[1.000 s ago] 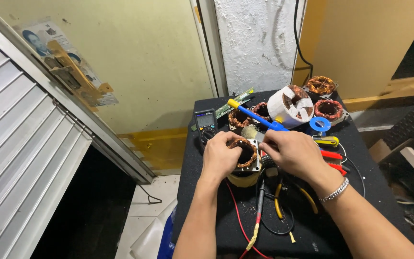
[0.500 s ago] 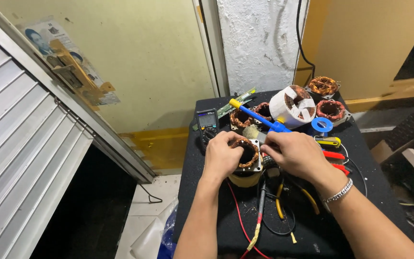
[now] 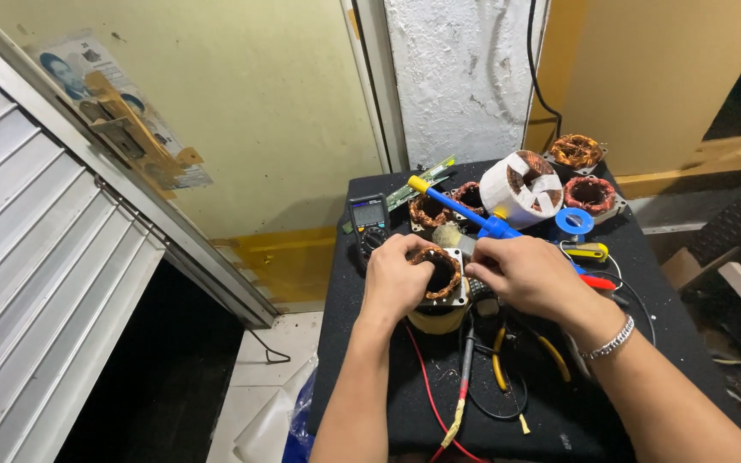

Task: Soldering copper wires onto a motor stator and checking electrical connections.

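A copper-wound motor stator [image 3: 441, 273] rests on a roll of yellowish tape [image 3: 436, 321] in the middle of a black table [image 3: 370, 377]. My left hand [image 3: 394, 279] grips the stator's left side. My right hand [image 3: 525, 273] touches its right edge, fingers pinched there; what they pinch is hidden. A blue and yellow desoldering pump [image 3: 460, 210] lies just behind my hands.
Behind are a multimeter [image 3: 368, 217], more copper stators [image 3: 589, 194], a white wrapped stator [image 3: 522, 186] and a blue tape roll [image 3: 574, 223]. Yellow-handled pliers [image 3: 516, 364], a test probe [image 3: 463, 377] with red lead and screwdrivers [image 3: 589, 253] lie nearer. The table's left edge drops to the floor.
Both hands stay on the stator. My right hand has shifted slightly along its right edge; the view has moved a little.
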